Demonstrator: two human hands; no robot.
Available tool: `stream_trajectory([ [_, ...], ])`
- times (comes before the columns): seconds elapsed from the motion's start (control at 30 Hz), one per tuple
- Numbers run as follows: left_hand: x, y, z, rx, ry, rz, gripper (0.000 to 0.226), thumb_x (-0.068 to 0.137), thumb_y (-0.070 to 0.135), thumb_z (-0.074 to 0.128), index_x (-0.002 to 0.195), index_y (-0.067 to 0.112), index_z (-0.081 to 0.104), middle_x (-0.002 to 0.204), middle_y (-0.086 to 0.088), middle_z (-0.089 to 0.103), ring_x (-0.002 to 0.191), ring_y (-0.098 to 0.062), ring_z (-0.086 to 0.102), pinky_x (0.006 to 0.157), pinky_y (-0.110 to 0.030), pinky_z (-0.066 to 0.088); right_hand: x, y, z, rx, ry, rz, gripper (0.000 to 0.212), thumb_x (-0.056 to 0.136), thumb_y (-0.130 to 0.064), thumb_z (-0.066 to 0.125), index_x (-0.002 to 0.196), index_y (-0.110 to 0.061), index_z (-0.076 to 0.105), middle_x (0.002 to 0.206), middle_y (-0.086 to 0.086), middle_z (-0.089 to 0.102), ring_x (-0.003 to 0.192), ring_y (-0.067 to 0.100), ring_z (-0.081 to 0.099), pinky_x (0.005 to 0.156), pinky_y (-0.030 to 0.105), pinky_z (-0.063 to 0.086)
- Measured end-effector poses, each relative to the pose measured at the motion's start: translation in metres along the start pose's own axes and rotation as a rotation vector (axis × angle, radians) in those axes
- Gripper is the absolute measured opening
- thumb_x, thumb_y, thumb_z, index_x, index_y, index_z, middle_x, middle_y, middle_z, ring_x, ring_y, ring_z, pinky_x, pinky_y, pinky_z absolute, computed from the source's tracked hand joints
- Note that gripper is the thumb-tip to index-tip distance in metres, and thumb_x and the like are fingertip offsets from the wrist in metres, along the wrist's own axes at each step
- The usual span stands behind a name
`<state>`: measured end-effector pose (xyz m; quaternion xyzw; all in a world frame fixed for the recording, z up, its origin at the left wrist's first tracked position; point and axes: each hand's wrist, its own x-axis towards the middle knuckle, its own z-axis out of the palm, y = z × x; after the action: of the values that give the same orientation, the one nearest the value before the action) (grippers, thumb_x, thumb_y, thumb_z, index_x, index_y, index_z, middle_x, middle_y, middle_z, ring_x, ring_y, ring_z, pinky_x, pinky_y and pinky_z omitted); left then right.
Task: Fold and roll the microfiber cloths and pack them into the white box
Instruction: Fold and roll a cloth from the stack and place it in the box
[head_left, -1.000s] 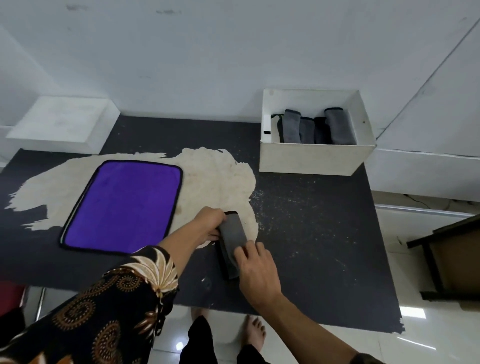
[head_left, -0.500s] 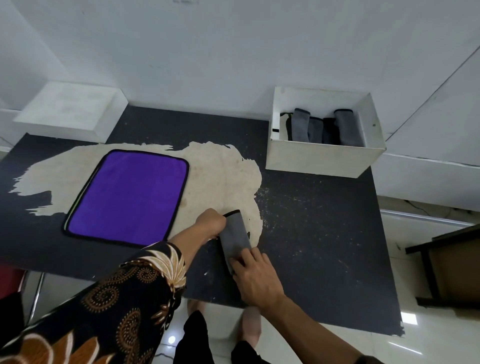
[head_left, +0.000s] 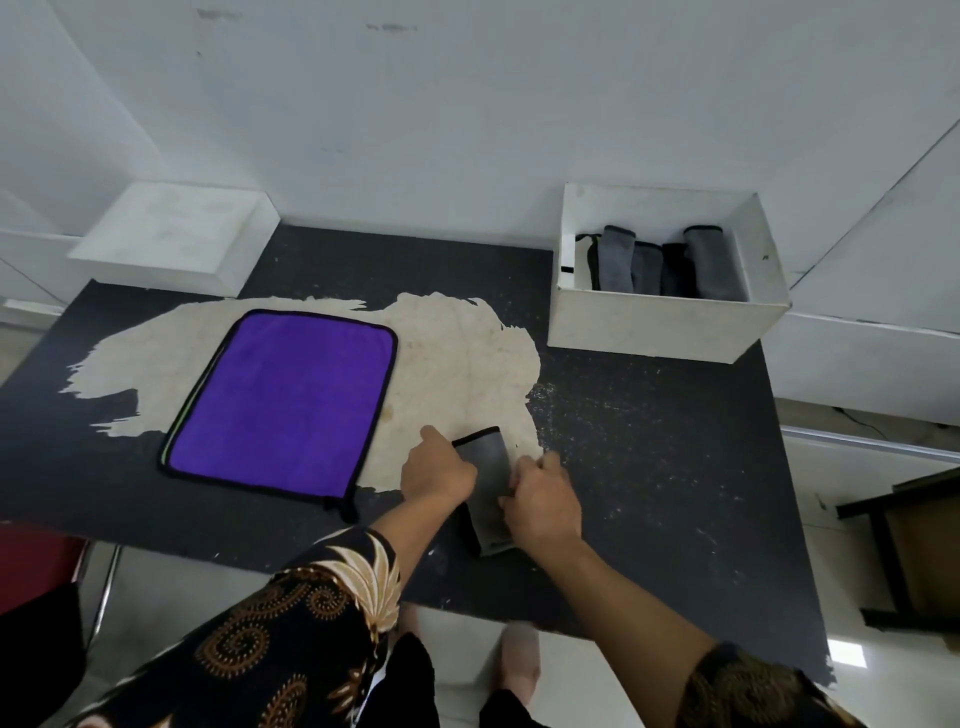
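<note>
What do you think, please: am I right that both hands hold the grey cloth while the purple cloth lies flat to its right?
Not quite. The head view shows the purple cloth lying flat to the left of the grey cloth, not to its right. The left hand and the right hand do both hold the grey cloth.

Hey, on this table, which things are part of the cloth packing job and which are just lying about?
Part of the job: grey cloth, part rolled; purple cloth, lying flat; white box; rolled cloths inside it.
Just lying about: white block at the far left corner; dark wooden furniture beside the table; red seat at the left edge.
</note>
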<state>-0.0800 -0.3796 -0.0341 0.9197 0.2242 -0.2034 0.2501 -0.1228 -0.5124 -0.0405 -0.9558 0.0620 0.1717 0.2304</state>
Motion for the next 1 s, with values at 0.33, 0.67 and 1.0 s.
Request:
stream_trajectory([
  [0.33, -0.008, -0.023, -0.013, -0.197, -0.184, 0.093, 0.041, 0.092, 0.027, 0.059, 0.128, 0.013, 0.045, 0.124, -0.007, 0.06, 0.112, -0.025, 0.058, 0.092, -0.037, 0.05, 0.016, -0.026, -0.005, 0.5, -0.278, 0.311, 0.017, 0.069, -0.01, 0.067, 0.085, -0.013, 0.062, 0.085, 0.005, 0.067, 0.077, 0.02, 0.064, 0.056, 0.028, 0.049],
  [0.67, 0.005, 0.008, -0.075, -0.361, -0.252, 0.387, 0.034, 0.1, 0.041, 0.049, 0.121, 0.016, 0.04, 0.108, -0.003, 0.06, 0.1, -0.019, 0.059, 0.086, -0.036, 0.05, 0.013, -0.069, -0.051, 1.132, -0.086, 0.24, 0.029, 0.078, 0.011, 0.066, 0.105, 0.0, 0.064, 0.094, 0.016, 0.071, 0.078, 0.023, 0.069, 0.055, 0.028, 0.053],
  [1.0, -0.016, 0.095, -0.125, -0.362, -0.041, 0.919, 0.02, 0.101, 0.018, 0.048, 0.107, 0.013, 0.067, 0.099, 0.001, 0.07, 0.088, -0.015, 0.061, 0.074, -0.029, 0.046, -0.003, -0.076, -0.13, 1.423, 0.307, 0.137, 0.027, 0.093, -0.025, 0.067, 0.115, -0.01, 0.063, 0.102, 0.009, 0.075, 0.092, 0.024, 0.073, 0.07, 0.035, 0.06],
])
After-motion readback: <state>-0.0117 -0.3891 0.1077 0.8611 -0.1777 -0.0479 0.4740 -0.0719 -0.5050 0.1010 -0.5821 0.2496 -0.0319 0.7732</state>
